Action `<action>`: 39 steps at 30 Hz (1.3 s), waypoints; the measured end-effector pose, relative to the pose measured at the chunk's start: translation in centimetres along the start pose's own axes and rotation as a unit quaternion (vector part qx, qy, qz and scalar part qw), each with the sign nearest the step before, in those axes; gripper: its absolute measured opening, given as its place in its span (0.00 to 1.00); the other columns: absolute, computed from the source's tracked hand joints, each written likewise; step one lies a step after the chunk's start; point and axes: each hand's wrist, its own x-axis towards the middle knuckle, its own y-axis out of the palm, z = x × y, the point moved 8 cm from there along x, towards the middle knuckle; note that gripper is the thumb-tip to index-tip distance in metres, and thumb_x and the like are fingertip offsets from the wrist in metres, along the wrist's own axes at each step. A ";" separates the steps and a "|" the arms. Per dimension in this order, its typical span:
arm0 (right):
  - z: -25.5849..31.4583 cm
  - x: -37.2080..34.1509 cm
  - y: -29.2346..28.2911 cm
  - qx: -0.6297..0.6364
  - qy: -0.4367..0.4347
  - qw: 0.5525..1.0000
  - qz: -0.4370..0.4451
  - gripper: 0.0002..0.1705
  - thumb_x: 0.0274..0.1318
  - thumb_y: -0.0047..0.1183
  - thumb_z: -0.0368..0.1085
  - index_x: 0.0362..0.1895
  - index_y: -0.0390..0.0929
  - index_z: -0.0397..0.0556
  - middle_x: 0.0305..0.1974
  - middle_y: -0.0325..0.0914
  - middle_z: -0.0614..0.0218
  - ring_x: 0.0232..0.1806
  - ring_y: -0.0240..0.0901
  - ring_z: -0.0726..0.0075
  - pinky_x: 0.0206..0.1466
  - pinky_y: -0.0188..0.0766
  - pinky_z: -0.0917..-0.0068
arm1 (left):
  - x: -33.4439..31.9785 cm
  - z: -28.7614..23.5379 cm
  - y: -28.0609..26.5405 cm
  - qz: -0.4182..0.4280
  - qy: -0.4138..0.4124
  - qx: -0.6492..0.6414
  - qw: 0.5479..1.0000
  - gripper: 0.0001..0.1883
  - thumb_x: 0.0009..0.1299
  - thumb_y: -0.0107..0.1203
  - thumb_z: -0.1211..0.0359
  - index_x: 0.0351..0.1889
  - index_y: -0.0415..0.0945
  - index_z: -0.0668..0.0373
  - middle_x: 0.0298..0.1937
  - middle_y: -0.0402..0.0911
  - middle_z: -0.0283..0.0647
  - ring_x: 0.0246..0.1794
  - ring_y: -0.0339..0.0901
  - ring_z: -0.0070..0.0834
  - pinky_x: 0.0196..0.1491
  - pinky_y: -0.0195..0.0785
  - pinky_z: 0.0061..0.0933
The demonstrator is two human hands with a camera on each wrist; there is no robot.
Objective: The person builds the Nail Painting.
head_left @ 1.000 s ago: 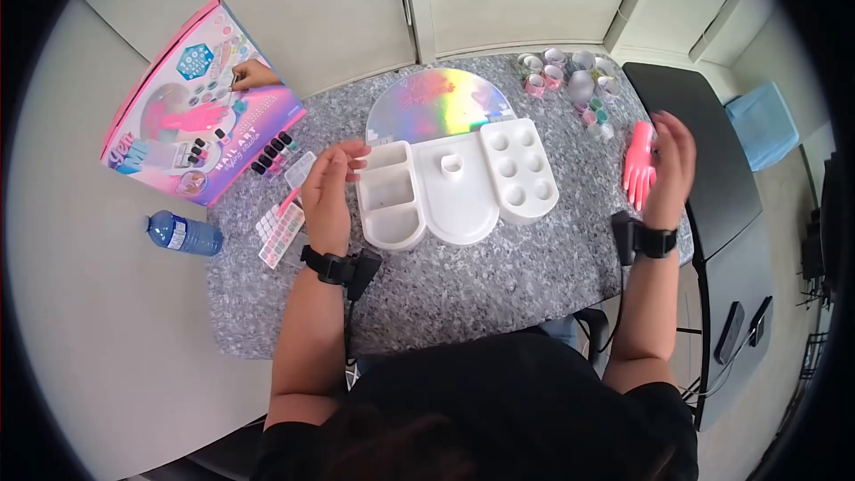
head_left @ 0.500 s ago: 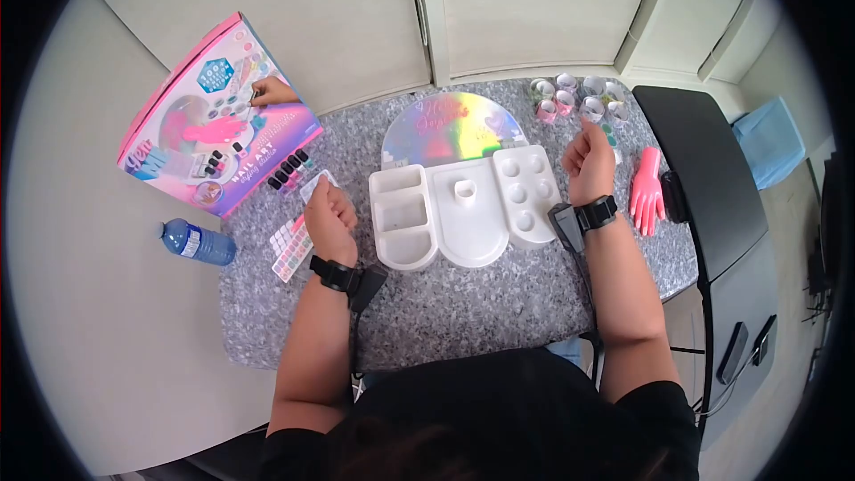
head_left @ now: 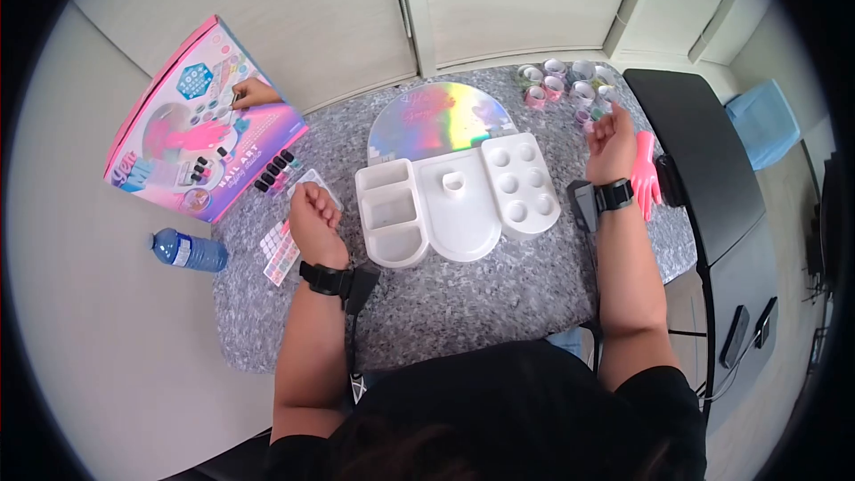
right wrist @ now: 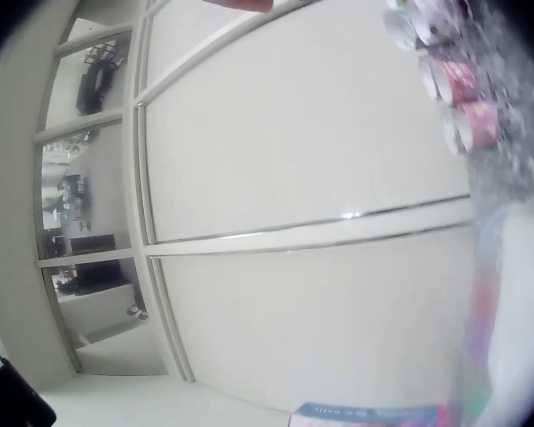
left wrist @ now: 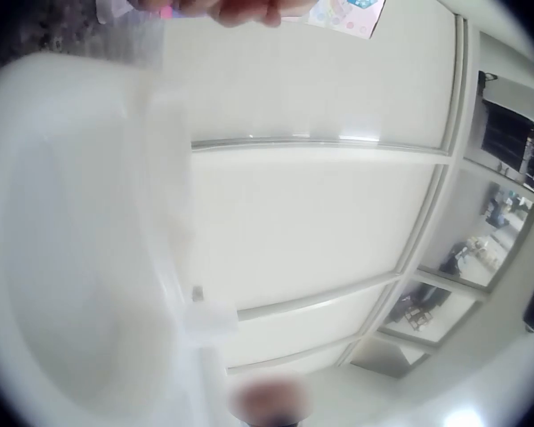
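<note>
The white tray is lying at the middle of the table, with the iridescent backboard standing along its far edge. The left hand is hovering beside the three-compartment side; the right hand is hovering off the six-well side, near the pink model hand. Both hands are curling their fingers loosely in a narrow, relaxed grip, with no item showing in either. The central socket is standing without an insert, and the patterned rolls and the polish bottles are resting off the tray. Judging from this layout, the operator is pausing between tray assembly and loading; the next move is probably calling for opening one hand and gripping a loose component.
</note>
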 end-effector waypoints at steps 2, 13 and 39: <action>1.7 2.1 -1.0 -0.048 -0.018 0.999 -0.016 0.15 0.73 0.61 0.47 0.32 0.74 0.58 0.23 0.64 0.80 0.25 0.58 0.82 0.29 0.55 0.77 | 0.0 0.0 0.7 -0.003 0.006 0.041 0.999 0.14 0.87 0.50 0.53 0.43 0.75 0.51 0.34 0.71 0.25 0.31 0.63 0.17 0.36 0.57 0.24; 2.7 4.9 4.1 -0.845 -0.178 0.496 0.098 0.18 0.51 0.76 0.52 0.47 0.96 0.68 0.51 0.93 0.70 0.63 0.79 0.48 0.67 0.78 0.54 | -0.1 0.9 3.5 0.144 0.065 0.204 0.966 0.27 0.88 0.52 0.63 0.81 0.67 0.66 0.81 0.73 0.49 0.80 0.69 0.37 0.82 0.59 0.39; -1.1 -10.7 12.2 -0.617 -0.280 0.618 0.400 0.13 0.46 0.77 0.37 0.40 0.94 0.55 0.43 0.92 0.69 0.52 0.79 0.51 0.63 0.76 0.58 | -1.1 1.7 4.6 0.219 0.031 0.281 0.934 0.21 0.84 0.53 0.76 0.74 0.75 0.63 0.66 0.83 0.40 0.64 0.80 0.26 0.69 0.73 0.30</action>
